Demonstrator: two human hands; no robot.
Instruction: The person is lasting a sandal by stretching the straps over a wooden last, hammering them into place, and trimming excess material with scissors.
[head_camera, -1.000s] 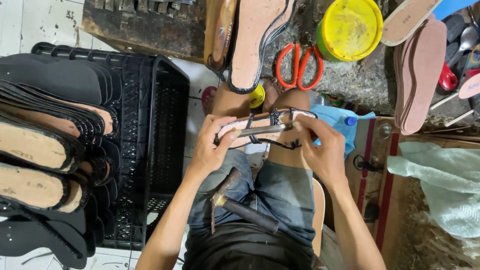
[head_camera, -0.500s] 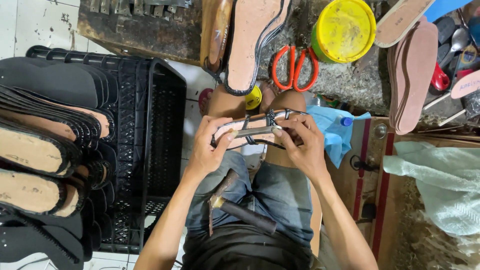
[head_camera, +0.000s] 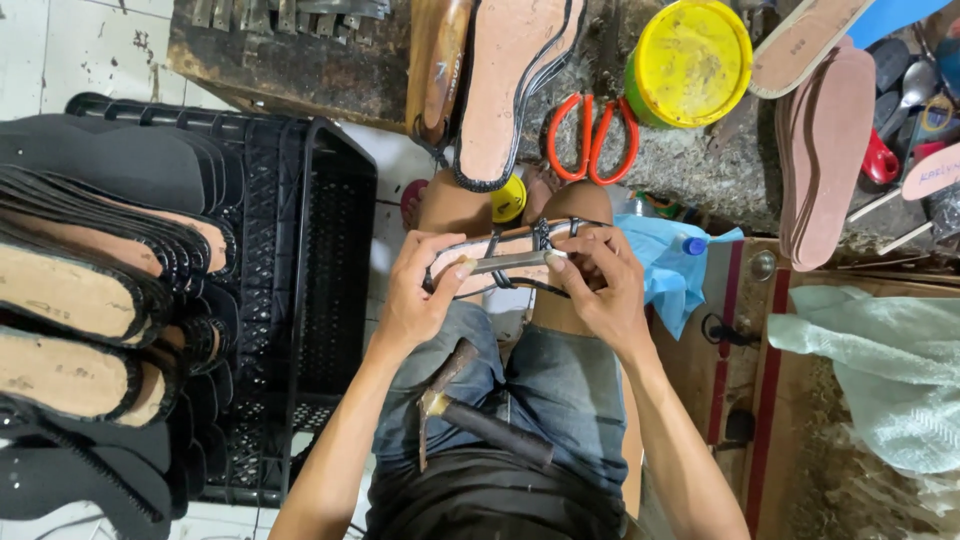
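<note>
held over the knees between both hands: a strappy tan sandal with thin black straps (head_camera: 505, 262), lying roughly level across the lap. left hand (head_camera: 418, 295) closed around the sandal's left end, thumb on top, fingers curled under. right hand (head_camera: 598, 290) gripping the right end, fingertips pinching at the straps near the middle. resting on the denim shorts below the hands, a dark-handled hammer with a worn metal head (head_camera: 470, 408).

just beyond the knees, a tan insole edged in black trim (head_camera: 505, 85) leaning on the stained wooden workbench (head_camera: 300, 60). beside it, orange-handled scissors (head_camera: 590, 135), and further right a yellow round tin lid (head_camera: 690, 60). a stack of pinkish-brown flat insoles (head_camera: 825, 150) well to the right. a crumpled blue cloth (head_camera: 665, 265) just beside the right hand.

to the left, a black plastic slatted crate (head_camera: 320, 300), with stacked black-edged soles (head_camera: 80, 300) piled against it. pale green fabric (head_camera: 880, 370) at the far right.
</note>
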